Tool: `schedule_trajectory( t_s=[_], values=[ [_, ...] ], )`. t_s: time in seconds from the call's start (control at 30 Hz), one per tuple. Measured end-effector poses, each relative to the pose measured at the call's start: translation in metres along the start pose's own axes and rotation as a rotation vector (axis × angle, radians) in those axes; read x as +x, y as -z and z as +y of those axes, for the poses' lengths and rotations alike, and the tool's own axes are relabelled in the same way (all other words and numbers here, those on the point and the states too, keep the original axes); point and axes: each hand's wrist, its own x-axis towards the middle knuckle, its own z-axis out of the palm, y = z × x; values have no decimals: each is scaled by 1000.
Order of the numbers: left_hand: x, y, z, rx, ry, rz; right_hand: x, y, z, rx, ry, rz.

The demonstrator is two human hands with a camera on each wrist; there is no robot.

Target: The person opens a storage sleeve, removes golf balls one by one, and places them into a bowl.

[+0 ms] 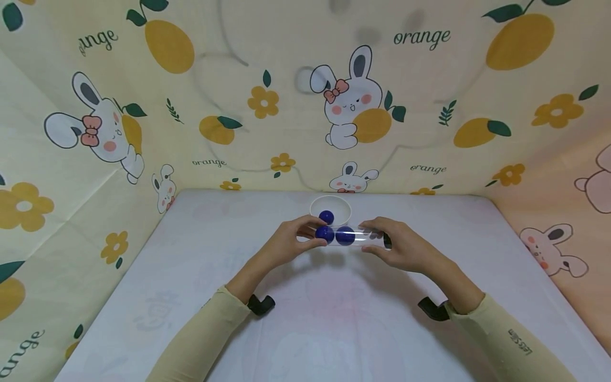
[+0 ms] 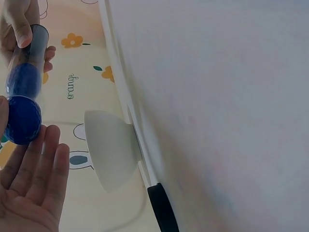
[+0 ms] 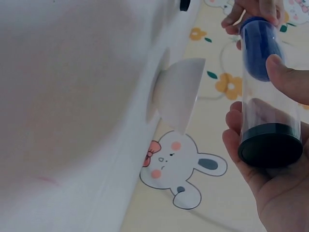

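Note:
My right hand (image 1: pixel 403 248) grips a clear tube (image 1: pixel 367 237), which lies roughly level above the table. A black cap (image 3: pixel 271 145) closes its right end. One blue ball (image 1: pixel 346 236) is inside the tube. At the other end, my left hand (image 1: pixel 288 243) pinches a second blue ball (image 1: pixel 324 234) between thumb and fingers, right at the tube's mouth. How far this ball sits inside the mouth I cannot tell. Just behind the hands stands a white bowl (image 1: pixel 345 208) with another blue ball (image 1: pixel 326 217) in it.
The table (image 1: pixel 305 329) has a pale cloth over it. Patterned fabric (image 1: pixel 286 53) with rabbits and oranges hangs behind and at both sides. Black curved pieces (image 1: pixel 261 305) stick out at both wrists, near the sleeve cuffs.

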Motion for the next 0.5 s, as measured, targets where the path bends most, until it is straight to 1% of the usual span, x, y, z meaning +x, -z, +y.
schedule_trajectory(
  t_s=[0.3, 0.5],
  values=[
    [0, 4, -4, -9, 32, 50, -3, 0, 3, -17, 13, 23],
    [3, 5, -6, 6, 76, 95, -3, 0, 3, -20, 19, 23]
  ],
)
